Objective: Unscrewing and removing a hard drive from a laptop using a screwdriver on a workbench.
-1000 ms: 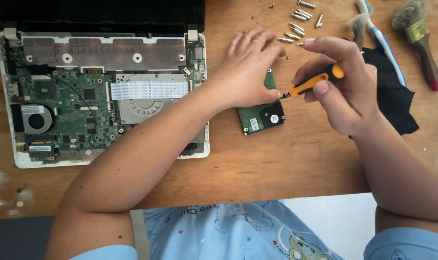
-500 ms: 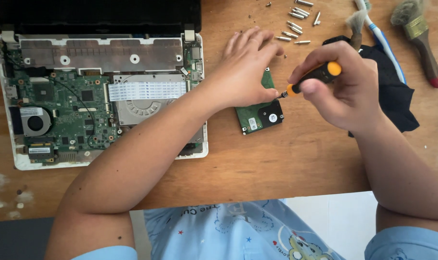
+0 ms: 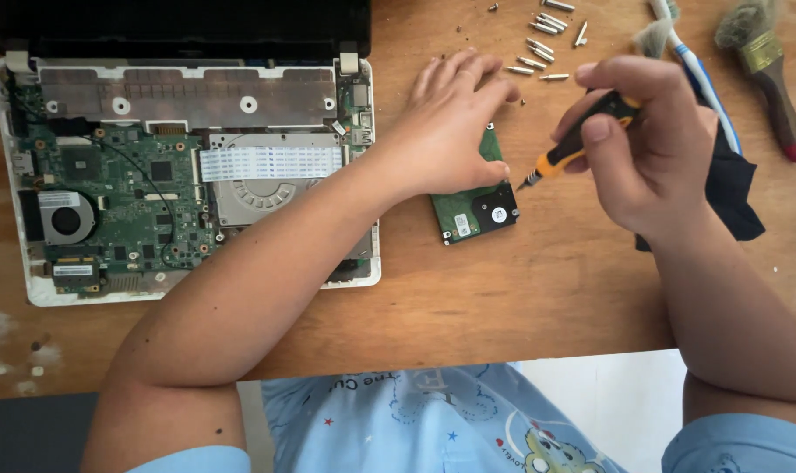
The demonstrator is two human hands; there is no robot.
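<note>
The right hand [image 3: 648,149] pinches a small orange-and-black screwdriver [image 3: 580,144], now tilted with its tip lowered toward the hard drive [image 3: 477,210]'s right edge, closer than 1 second ago. The left hand [image 3: 446,123] lies flat, fingers spread, pinning the drive to the wooden table [image 3: 547,298]. Loose bits [image 3: 538,48], a black cloth [image 3: 731,188], 2 brushes [image 3: 766,61] and the opened laptop [image 3: 188,193] surround it; nothing blocks the tip.

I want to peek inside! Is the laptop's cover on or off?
Off. The laptop lies opened up on the wooden table, its green circuit board, round fan and white ribbon cable all bare.
</note>
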